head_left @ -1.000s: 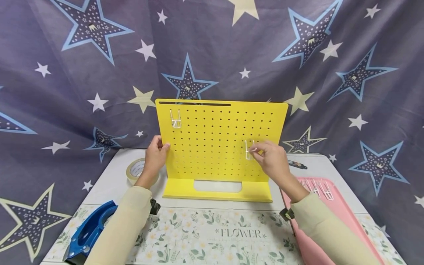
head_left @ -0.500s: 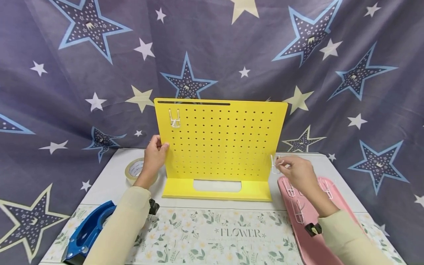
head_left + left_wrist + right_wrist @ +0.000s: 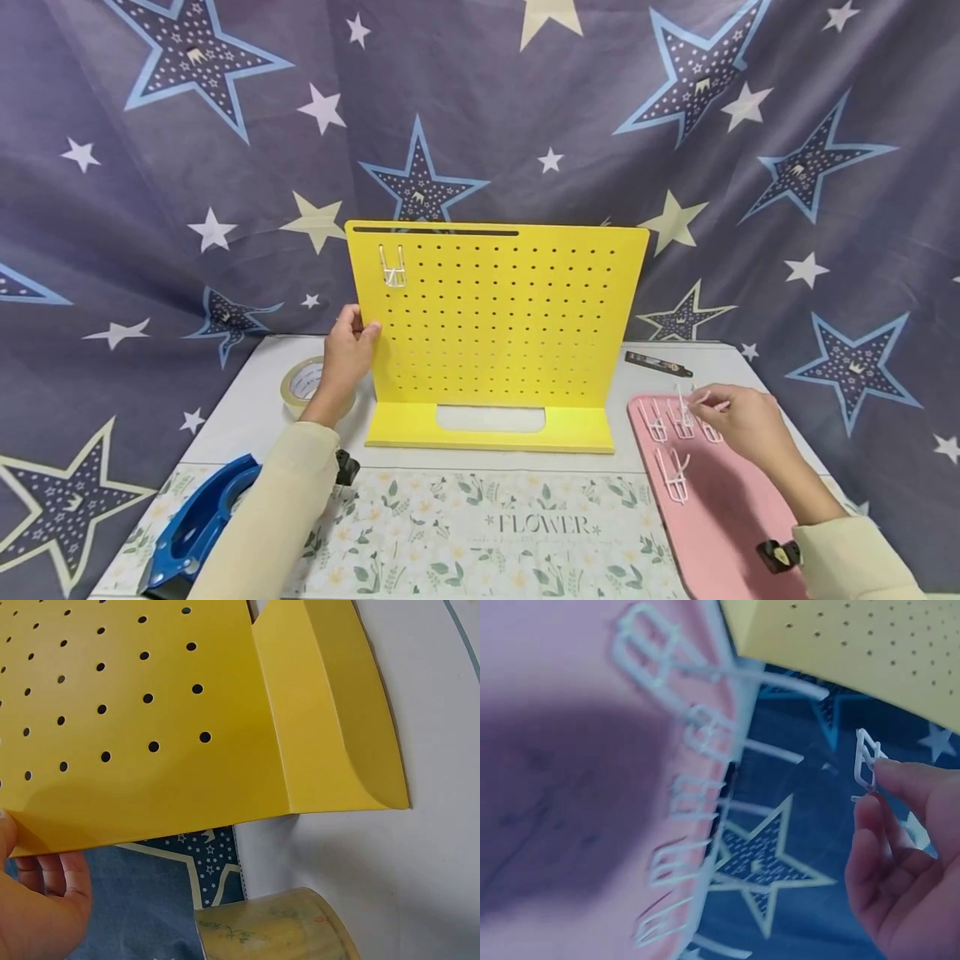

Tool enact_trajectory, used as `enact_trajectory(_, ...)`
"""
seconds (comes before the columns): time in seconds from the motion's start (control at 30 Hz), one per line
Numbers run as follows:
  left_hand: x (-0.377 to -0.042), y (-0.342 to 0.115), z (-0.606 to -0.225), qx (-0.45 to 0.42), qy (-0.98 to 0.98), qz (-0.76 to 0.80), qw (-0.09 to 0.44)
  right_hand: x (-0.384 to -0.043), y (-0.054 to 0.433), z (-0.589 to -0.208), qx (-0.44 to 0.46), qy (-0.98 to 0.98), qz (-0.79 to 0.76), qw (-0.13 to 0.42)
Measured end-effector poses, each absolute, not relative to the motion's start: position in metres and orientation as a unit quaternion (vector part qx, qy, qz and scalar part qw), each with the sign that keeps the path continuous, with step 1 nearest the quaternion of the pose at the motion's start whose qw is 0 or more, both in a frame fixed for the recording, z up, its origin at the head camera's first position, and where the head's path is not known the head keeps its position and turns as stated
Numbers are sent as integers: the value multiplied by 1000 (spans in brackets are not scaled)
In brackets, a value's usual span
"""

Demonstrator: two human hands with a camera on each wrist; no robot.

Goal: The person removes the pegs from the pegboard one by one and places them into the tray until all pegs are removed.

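A yellow pegboard [image 3: 487, 312] stands upright on its folded base. My left hand [image 3: 348, 358] grips its left edge, thumb on the front and fingers behind, as the left wrist view also shows. One white wire hook [image 3: 393, 272] hangs in the board's upper left holes. Over the far end of the pink tray [image 3: 720, 533], my right hand [image 3: 742, 421] pinches another white wire hook [image 3: 864, 761] between thumb and fingertips. Several more hooks [image 3: 675, 483] lie in the tray below and to the left of that hand.
A roll of tape [image 3: 294, 390] lies left of the board, behind my left forearm. Nearer me on the left is a blue tape dispenser [image 3: 197, 521]. A black marker [image 3: 658, 364] lies behind the tray. A star-patterned curtain [image 3: 480, 100] hangs behind the table.
My right hand has drawn the pinched hook away from the lower right of the pegboard, rightward and down to over the tray. The left hand stays on the board's edge.
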State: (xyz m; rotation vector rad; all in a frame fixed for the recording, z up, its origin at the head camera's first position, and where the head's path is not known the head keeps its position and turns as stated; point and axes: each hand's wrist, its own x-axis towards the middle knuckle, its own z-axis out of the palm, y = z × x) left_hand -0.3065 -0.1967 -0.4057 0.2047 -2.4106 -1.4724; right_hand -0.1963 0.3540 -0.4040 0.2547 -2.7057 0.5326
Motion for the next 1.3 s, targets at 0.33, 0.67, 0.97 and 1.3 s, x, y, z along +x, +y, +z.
enact_trajectory(0.33,-307,-199,-406,66,-843,-511,156,-185,379,-437,77,-974,178,115)
enact_trajectory(0.67,-308,-197,-405,75,-841,-514,152,-175,387,-462,87,-978,182,57)
enact_trajectory(0.97,-308,-195,-404,75,-845,-507,153,-174,391,-468,89,-979,181,41)
enact_trajectory(1.3,-308,-196,-406,65,-846,-502,165,-173,392,-471,95,-977,189,34)
